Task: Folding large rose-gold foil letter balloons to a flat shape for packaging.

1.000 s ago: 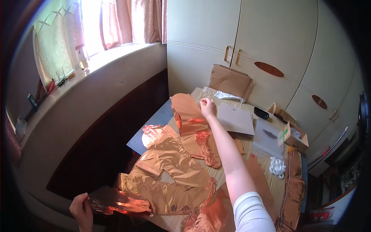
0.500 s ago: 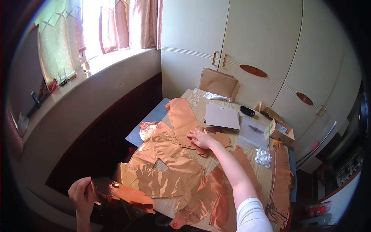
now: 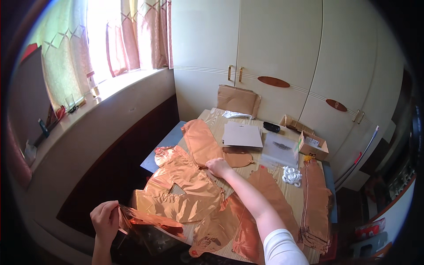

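Note:
Several flat, shiny copper foil balloons [image 3: 185, 185] lie spread over a wooden table [image 3: 289, 194]. My right hand [image 3: 217, 167] rests on top of them near the table's middle, fingers curled and pressing down on the foil. At the near left corner my left hand [image 3: 105, 219] pinches the edge of a clear plastic packet [image 3: 148, 227] with folded copper foil inside. One long copper piece [image 3: 201, 142] stretches toward the far side of the table.
A white card [image 3: 242, 134], a clear bag [image 3: 279, 149], a small open box [image 3: 312, 145], a black device [image 3: 271, 127] and a white ribbon roll [image 3: 291, 175] lie further back. A brown paper parcel [image 3: 237, 100] leans on the cupboard doors [image 3: 274, 53]. More foil [image 3: 316, 198] is stacked right.
My right hand has drawn back from the far copper piece to the middle of the table. My left hand has lifted the packet slightly. The view has tilted up.

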`<state>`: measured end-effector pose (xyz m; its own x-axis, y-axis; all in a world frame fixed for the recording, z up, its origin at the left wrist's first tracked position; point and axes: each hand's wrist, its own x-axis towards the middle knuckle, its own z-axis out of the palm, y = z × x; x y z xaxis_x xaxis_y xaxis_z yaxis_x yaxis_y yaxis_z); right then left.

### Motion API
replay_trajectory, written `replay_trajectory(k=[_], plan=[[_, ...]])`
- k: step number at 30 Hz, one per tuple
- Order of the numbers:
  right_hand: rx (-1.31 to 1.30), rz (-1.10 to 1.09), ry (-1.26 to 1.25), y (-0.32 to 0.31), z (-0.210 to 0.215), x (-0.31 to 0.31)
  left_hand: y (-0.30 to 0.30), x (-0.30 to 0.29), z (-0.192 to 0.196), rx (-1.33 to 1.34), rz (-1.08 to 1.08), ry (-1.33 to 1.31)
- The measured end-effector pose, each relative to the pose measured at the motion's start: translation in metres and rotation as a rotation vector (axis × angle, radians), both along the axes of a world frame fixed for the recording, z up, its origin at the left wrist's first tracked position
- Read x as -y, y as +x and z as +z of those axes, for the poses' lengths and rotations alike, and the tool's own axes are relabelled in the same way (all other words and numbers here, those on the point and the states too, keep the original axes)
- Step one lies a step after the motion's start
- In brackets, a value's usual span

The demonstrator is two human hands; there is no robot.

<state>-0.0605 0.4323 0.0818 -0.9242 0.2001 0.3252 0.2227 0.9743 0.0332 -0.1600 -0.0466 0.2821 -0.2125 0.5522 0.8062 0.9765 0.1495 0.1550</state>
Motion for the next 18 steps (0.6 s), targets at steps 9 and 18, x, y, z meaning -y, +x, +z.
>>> replay_trajectory(k=[9, 18], plan=[[0.01, -0.093, -0.301, 0.006, 0.025, 0.028, -0.003, -0.046, 0.048, -0.146, -0.14, -0.073], [-0.336, 0.634, -1.537, 0.145, 0.178, 0.125, 0.03, -0.17, 0.113, -0.3, -0.393, -0.169]])
